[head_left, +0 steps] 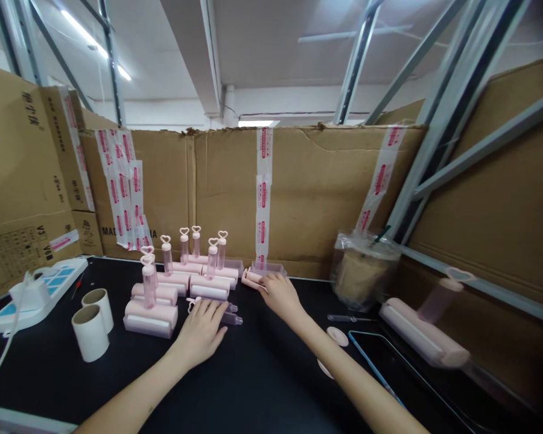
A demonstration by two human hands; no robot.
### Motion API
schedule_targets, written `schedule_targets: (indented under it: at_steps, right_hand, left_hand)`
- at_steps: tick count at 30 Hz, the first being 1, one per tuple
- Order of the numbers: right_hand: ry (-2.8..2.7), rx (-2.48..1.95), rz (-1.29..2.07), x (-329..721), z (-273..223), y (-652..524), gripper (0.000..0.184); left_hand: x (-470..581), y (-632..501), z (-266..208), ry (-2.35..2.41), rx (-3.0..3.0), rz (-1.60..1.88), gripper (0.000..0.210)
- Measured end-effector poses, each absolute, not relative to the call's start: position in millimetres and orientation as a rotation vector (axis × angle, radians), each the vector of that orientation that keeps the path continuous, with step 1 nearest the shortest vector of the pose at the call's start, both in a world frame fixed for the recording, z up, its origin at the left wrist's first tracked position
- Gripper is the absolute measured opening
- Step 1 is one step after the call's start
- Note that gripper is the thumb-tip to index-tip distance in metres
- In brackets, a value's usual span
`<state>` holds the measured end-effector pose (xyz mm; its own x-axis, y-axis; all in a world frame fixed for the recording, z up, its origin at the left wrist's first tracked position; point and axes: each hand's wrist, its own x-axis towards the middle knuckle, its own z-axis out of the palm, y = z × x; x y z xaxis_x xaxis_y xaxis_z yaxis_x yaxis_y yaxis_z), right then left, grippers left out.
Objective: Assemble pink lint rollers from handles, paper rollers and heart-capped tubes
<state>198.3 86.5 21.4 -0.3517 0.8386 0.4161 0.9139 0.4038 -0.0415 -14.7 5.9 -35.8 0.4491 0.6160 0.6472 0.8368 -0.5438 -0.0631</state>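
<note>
My left hand (200,334) lies palm down over a few loose pink see-through handles (231,318), its thumb apart from the fingers. A heart-shaped end of one handle pokes out at its left. Farther back, my right hand (281,296) has its fingers closed on a pink lint roller body (252,278); its fingertips are partly hidden. Behind that stands a clear cover (271,269). Left of my hands, several pink lint rollers (151,313) stand in a cluster with heart-topped handles upright.
Two white paper rolls (90,334) and a power strip (61,295) are at left. At right are a bagged drink cup (364,271), pink discs (337,336), a blue-edged phone (380,374) and another lint roller (423,331). Cardboard walls (226,193) enclose the black table.
</note>
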Motion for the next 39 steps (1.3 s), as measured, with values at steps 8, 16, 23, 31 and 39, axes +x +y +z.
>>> schedule_targets:
  at_steps: [8, 16, 23, 31, 39]
  right_hand:
    - [-2.242, -1.605, -0.279, 213.8, -4.9, 91.2, 0.018]
    - [-2.155, -1.444, 0.196, 224.0, 5.5, 78.8, 0.023]
    - [-1.993, -0.991, 1.095, 224.8, 12.8, 29.5, 0.047]
    - [-1.824, -0.799, 1.415, 214.1, 2.4, 12.8, 0.052]
    - [-2.088, -0.839, 0.988, 215.0, 8.2, 9.5, 0.041]
  left_hand:
    - [-18.2, 15.9, -47.3, -1.216, -2.398, -0.727, 0.024]
    - [-17.4, 6.4, -32.9, -1.133, -2.427, -0.834, 0.027]
    - [-17.2, -7.1, -23.9, -1.114, -2.454, -1.078, 0.034]
    - [-16.1, -13.4, -20.0, -1.192, -2.553, -1.125, 0.032]
    - [-17.8, -15.6, -20.7, -1.261, -2.669, -1.059, 0.038]
